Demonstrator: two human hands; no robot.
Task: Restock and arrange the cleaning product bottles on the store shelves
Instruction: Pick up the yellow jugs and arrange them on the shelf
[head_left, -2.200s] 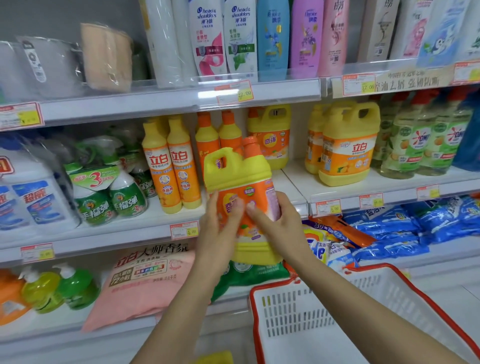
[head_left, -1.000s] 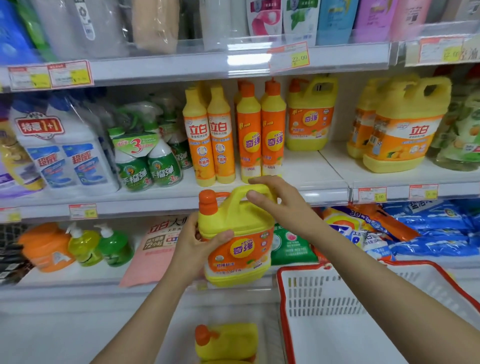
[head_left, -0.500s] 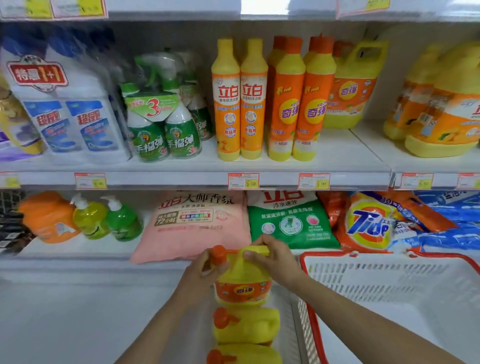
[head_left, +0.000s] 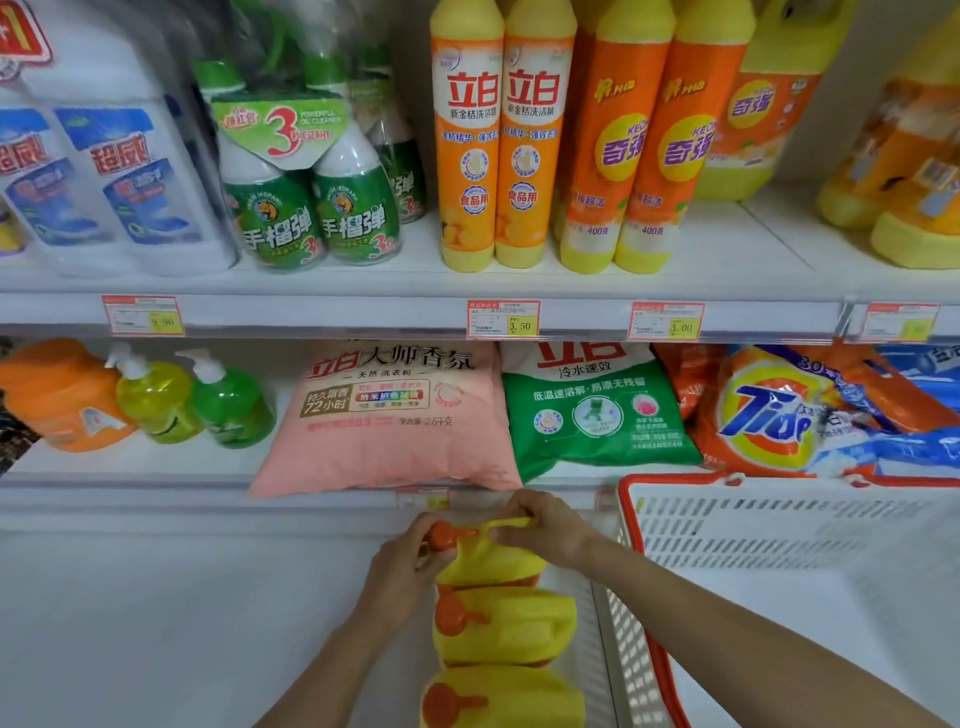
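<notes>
A yellow detergent jug (head_left: 491, 564) with an orange cap stands on the floor below the lowest shelf, at the head of a row with two more yellow jugs (head_left: 506, 631) behind it. My left hand (head_left: 402, 564) grips its side near the cap. My right hand (head_left: 548, 527) holds its handle from above. Tall orange-yellow dish-soap bottles (head_left: 496, 140) and a large yellow jug (head_left: 763, 104) stand on the shelf above.
A white basket with a red rim (head_left: 779, 525) sits just right of the jugs. Pink (head_left: 387, 415), green (head_left: 592, 410) and Tide (head_left: 769, 415) powder bags lie on the lower shelf, with pump bottles (head_left: 192, 397) to the left. Green spray bottles (head_left: 311, 171) stand on the upper shelf.
Both hands have carried the yellow jug down from shelf height to the floor, setting it in line with the other jugs. The view has tilted downward and moved closer.
</notes>
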